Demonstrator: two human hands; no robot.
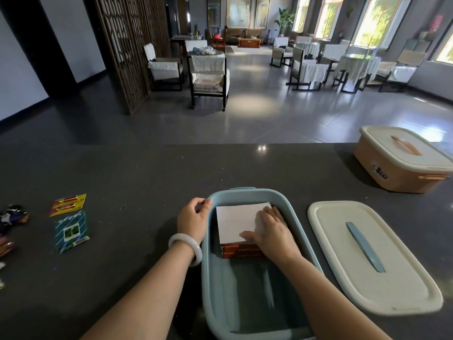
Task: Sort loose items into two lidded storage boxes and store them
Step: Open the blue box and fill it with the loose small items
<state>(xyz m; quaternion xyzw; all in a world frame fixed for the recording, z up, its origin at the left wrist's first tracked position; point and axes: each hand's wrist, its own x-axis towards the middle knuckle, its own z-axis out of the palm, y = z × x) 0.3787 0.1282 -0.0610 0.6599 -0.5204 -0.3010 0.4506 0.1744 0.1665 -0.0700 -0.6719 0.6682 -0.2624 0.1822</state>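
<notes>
Loose yellow packet (pixel 68 204) and green packet (pixel 71 231) lie on worktop (pixel 147 180), well left of my hands, green one's long axis roughly near-far. Left hand (pixel 193 218) grips blue box (pixel 208 278) at far-left rim, so likely nearer for next pick. Right hand (pixel 272 231) presses flat on white-topped pack (pixel 237 220) inside box. Lid (pixel 392 278) lies just right.
</notes>
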